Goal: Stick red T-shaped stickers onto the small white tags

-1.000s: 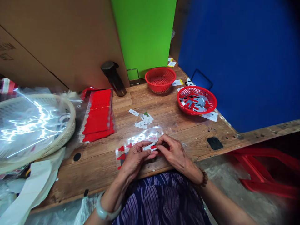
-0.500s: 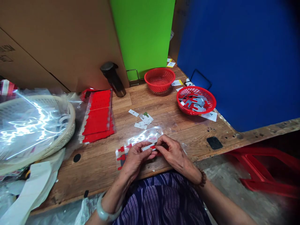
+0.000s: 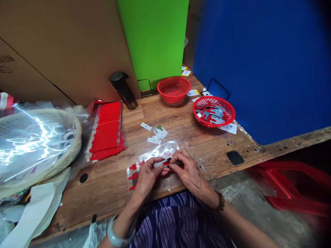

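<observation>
Near the front edge of the table, my left hand (image 3: 147, 175) is closed, its thumb and fingers pinching a small white card (image 3: 159, 163). At the card's right end a small red piece (image 3: 166, 163) lies against it. My right hand (image 3: 188, 174) is closed too, thumb and forefinger pinched at the red piece, with a bit of dark material beside the fingertips. Partly under both hands is a clear plastic sheet (image 3: 152, 151), and red tabbed pieces (image 3: 133, 176) show at its left end. Just beyond lie several small loose white cards (image 3: 158, 134), one with a green shape.
A red basket of grey and red pieces (image 3: 214, 124) stands right, another red basket (image 3: 173, 93) behind. Red sheets (image 3: 106, 131) lie left, beside a large cream basket (image 3: 76, 137) under plastic. A dark bottle (image 3: 123, 90) stands at the back. A red stool (image 3: 281, 189) is right.
The card has tilted slightly between my hands, and the red piece now shows as a longer strip at its end. The whole view has shifted a little.
</observation>
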Demonstrator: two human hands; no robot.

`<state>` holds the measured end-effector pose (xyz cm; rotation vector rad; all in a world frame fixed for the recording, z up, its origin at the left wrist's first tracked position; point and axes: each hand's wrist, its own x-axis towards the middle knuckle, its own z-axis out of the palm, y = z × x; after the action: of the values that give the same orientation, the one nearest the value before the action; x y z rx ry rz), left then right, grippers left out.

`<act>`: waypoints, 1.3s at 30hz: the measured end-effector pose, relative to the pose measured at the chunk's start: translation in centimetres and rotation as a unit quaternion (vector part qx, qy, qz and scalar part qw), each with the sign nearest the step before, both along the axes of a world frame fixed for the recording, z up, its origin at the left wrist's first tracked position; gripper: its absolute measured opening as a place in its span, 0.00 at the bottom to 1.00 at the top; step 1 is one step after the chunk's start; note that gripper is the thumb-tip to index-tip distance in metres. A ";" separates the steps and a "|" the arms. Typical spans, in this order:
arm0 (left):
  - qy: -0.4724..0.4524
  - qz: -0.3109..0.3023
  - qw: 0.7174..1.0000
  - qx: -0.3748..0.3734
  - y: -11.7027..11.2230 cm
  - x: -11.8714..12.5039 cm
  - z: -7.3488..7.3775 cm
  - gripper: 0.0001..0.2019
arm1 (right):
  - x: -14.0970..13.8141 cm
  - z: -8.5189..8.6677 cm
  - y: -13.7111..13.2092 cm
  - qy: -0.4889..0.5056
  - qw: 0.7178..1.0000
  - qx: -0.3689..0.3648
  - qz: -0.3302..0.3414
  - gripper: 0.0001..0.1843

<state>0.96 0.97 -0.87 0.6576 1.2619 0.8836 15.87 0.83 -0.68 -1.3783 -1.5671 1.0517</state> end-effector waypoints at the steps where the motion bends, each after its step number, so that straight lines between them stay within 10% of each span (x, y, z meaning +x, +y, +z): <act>1: -0.010 0.000 1.000 -0.005 0.0 0.0 -0.1 0.17 | 0.1 0.1 0.1 -0.001 1.000 -0.005 0.003 0.06; 39: -0.054 0.016 0.997 -0.049 -0.3 -0.4 -1.1 0.17 | 0.2 -2.2 0.8 -0.071 0.997 0.030 0.001 0.04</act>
<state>0.58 0.67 -1.94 0.5060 1.2138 0.8665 16.03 1.61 -2.89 -1.4368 -1.6906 0.9170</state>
